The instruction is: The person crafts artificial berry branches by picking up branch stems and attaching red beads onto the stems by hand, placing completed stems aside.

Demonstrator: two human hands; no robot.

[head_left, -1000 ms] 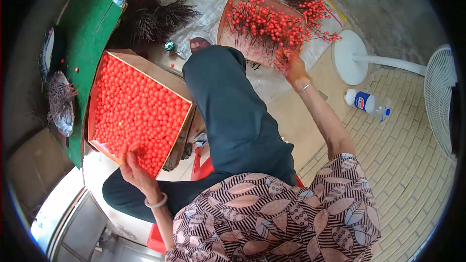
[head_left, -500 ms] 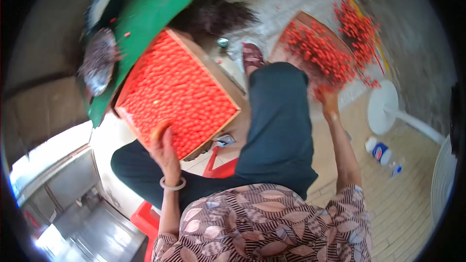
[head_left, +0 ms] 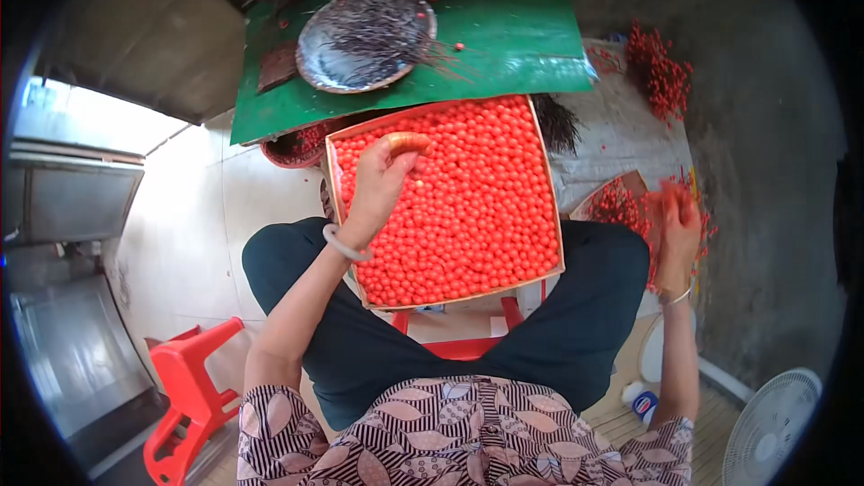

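- A green tabletop (head_left: 513, 45) spans the far side of the workspace; a shallow box (head_left: 548, 182) sits just this side of it, between the person's knees, nearly square in outline and slightly turned, so that no long axis stands out.
- On the tabletop, a round dish (head_left: 326, 63) holds dark, thin stems (head_left: 382, 27); the bundle runs roughly left to right, loose ends reaching past the right rim and angling toward the person; it lies beyond the left hand, the nearer of the two.
- At right, past the knee, a cardboard tray (head_left: 635, 182) holds red-berried sprigs (head_left: 616, 205), partly hidden by the leg; they lie to the left of the right hand's fingers, and that hand is much the nearer.
- The left hand (head_left: 378, 184), a pale bangle at its wrist, hangs over the left part of the box; its fingers are bent, thumb and forefinger brought near each other; whether a berry sits between the tips is impossible to say.
- The right hand (head_left: 679, 216) is raised beside the tray, well apart from the box; its fingers are blurred and appear bent, their grip, if any, unreadable.
- Loose red berries (head_left: 459, 207) fill the box beneath the left hand's fingers, spreading mainly rightward and back toward the person; whether fingertips touch them is unclear.
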